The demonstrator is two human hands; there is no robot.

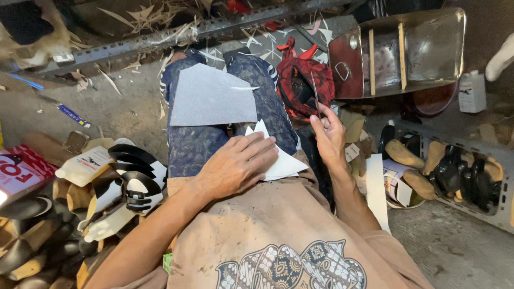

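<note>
Your left hand (238, 166) presses flat, fingers spread, pinning the white sheet (278, 158) on your lap. Your right hand (327, 136) pinches a thin blade (315, 93) upright, clear of it.

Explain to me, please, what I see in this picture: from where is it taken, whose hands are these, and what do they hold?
The one picture comes from a camera worn on a person's head, looking down at their own lap and two bare hands; there is no machine. The person sits low, with legs stretched out over a dusty floor. A grey sheet lies across the knees. The left hand presses flat on a white cut piece on the lap. The right hand pinches a thin dark blade-like tool, pointing upward; its exact kind is hard to tell. Black-and-white shoe pieces are piled at the left, and a red cloth lies beyond the right hand.
</note>
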